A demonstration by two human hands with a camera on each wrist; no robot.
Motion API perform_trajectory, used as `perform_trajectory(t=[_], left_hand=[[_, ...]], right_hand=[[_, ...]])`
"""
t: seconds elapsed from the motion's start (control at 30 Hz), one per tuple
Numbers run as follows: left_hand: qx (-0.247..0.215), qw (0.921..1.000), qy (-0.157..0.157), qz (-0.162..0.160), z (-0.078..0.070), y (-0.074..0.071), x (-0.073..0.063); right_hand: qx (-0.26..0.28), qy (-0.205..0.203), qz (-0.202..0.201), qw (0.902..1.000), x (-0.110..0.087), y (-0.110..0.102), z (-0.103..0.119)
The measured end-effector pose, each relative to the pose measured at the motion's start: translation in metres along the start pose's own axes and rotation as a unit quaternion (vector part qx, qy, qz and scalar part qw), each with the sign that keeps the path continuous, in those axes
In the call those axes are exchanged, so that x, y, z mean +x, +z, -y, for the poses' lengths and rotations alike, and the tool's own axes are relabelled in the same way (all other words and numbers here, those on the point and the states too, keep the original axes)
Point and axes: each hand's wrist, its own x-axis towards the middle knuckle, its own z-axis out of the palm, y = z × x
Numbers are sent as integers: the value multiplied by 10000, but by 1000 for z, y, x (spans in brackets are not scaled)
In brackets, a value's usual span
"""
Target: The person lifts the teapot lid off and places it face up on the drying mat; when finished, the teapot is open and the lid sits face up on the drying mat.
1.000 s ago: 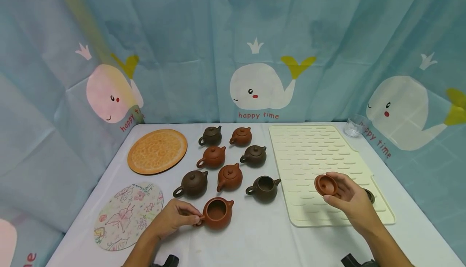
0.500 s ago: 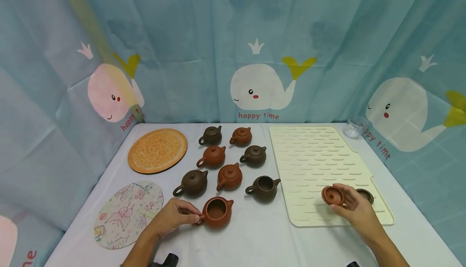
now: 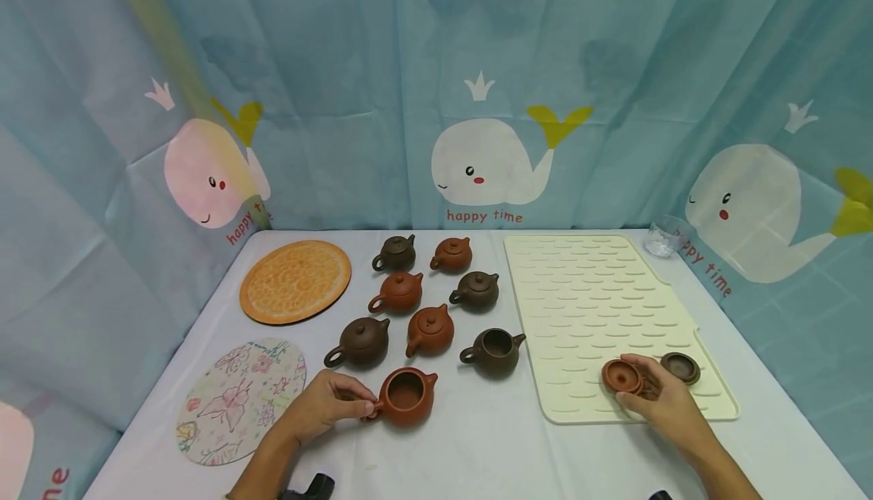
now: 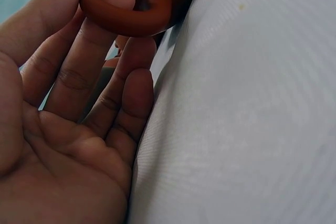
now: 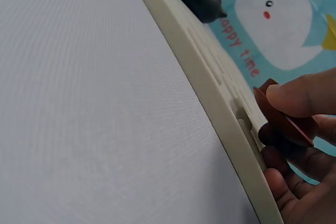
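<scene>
My left hand (image 3: 333, 407) pinches the loop handle (image 4: 123, 22) of a reddish-brown teapot (image 3: 411, 417), its top uncovered and its spout to the right. In the left wrist view the thumb is at the loop and a fingertip shows through it. On the right, my right hand (image 3: 664, 403) holds a reddish-brown teapot lid (image 3: 622, 376) by its edge, underside up, low over the cream ridged mat (image 3: 586, 303). A dark brown lid (image 3: 680, 368) lies underside up on the mat, just right of those fingers. Left of the mat stands an uncovered dark teapot (image 3: 496, 357).
Several lidded teapots, dark and reddish, such as the dark one (image 3: 364, 345), stand behind the left hand's teapot. An orange round mat (image 3: 295, 282) and a flower-patterned mat (image 3: 239, 405) lie at left. A clear cup (image 3: 663, 239) stands at the back right corner.
My right hand has moved toward me and down to the mat with the reddish lid, bringing the dark lid into full view. The left hand and its teapot stay put.
</scene>
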Motion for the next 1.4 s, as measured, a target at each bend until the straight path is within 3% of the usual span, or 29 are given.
perform_trajectory(t=[0.33,0.8,0.97,1.2,1.4], left_hand=[[-43,10000,2,15,2,2,1],[-22,10000,64,-6,4,5,5],[262,9994,13,-217,0,3,4],[841,9950,-37,-545,-17,-2,-1],[1209,9861,-85,-1137,-36,-1,2]], right_hand=[[-440,136,46,9989,1,0,1],[-853,-243,-61,9960,1,-1,1],[-929,-217,-100,9954,-1,-3,3],[-1064,-110,-120,9942,-6,-7,11],[-978,-102,-284,9947,-5,-18,26]])
